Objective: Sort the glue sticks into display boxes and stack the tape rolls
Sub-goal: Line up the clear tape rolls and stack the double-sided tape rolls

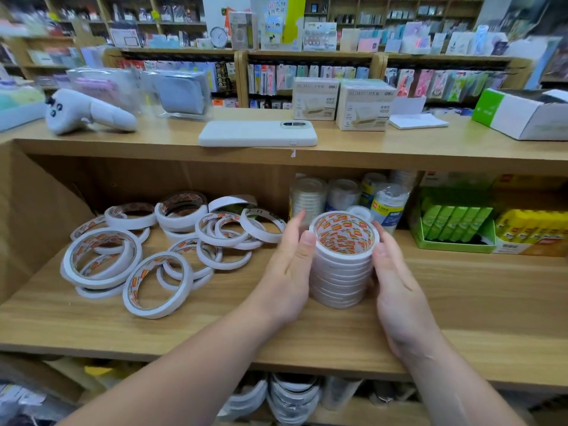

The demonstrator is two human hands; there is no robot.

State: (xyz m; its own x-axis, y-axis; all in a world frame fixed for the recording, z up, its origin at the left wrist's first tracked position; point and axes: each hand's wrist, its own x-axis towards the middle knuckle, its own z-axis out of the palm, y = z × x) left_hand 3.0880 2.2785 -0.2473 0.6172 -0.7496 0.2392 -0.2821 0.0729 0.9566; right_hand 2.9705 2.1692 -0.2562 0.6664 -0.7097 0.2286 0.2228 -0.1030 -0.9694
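Observation:
A tall stack of white tape rolls (343, 265) with orange-printed cores stands upright on the wooden shelf (215, 327). My left hand (289, 272) presses flat against its left side and my right hand (396, 284) against its right side, so the stack sits clasped between both palms. Several loose tape rolls (153, 256) of different sizes lie scattered and overlapping to the left. At the right, green glue sticks (455, 222) fill a green display box (451, 245), and yellow glue sticks (531, 226) fill an orange-fronted box beside it.
Wrapped clear tape packs (338, 195) stand behind the stack. On the upper shelf lie a white phone (258, 133), a white controller (86, 112), two beige boxes (341, 103) and a green-and-white carton (522, 115). More tape rolls (292, 398) sit on the shelf below.

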